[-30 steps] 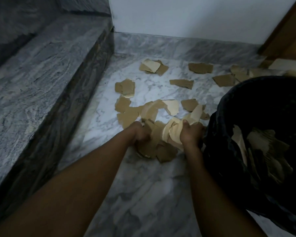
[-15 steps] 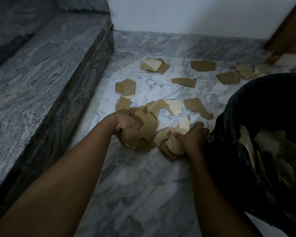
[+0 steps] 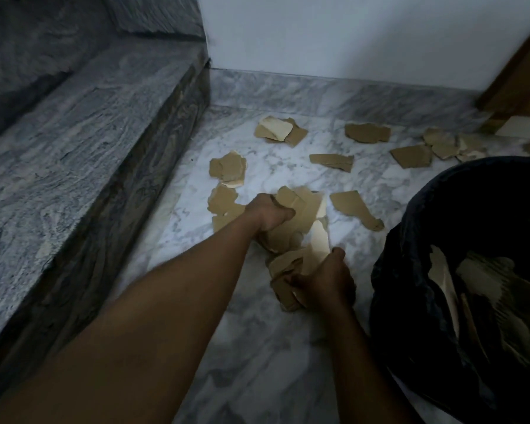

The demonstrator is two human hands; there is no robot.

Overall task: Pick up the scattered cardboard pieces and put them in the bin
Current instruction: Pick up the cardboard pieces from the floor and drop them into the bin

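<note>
Torn brown cardboard pieces lie scattered over the marble floor (image 3: 257,347). My left hand (image 3: 270,214) grips a bunch of cardboard pieces (image 3: 300,206) just above the floor. Closer to me, my right hand (image 3: 325,283) grips another bunch of pieces (image 3: 288,264), right beside the bin. The black bin (image 3: 410,270) stands at the right, lined with a dark bag, with several cardboard pieces (image 3: 484,286) inside. Loose pieces stay further off: one (image 3: 354,208) near the bin, one (image 3: 227,168) by the step, others (image 3: 277,131) near the wall.
A grey marble step (image 3: 89,133) rises along the left side. A white wall (image 3: 349,35) with a marble skirting closes the back. A wooden door frame (image 3: 514,78) stands at the back right, with more cardboard scraps (image 3: 441,143) in front of it.
Both hands have closed round bunches of cardboard and lifted them off the floor. My right hand has drawn back toward me beside the bin; the left bunch has risen.
</note>
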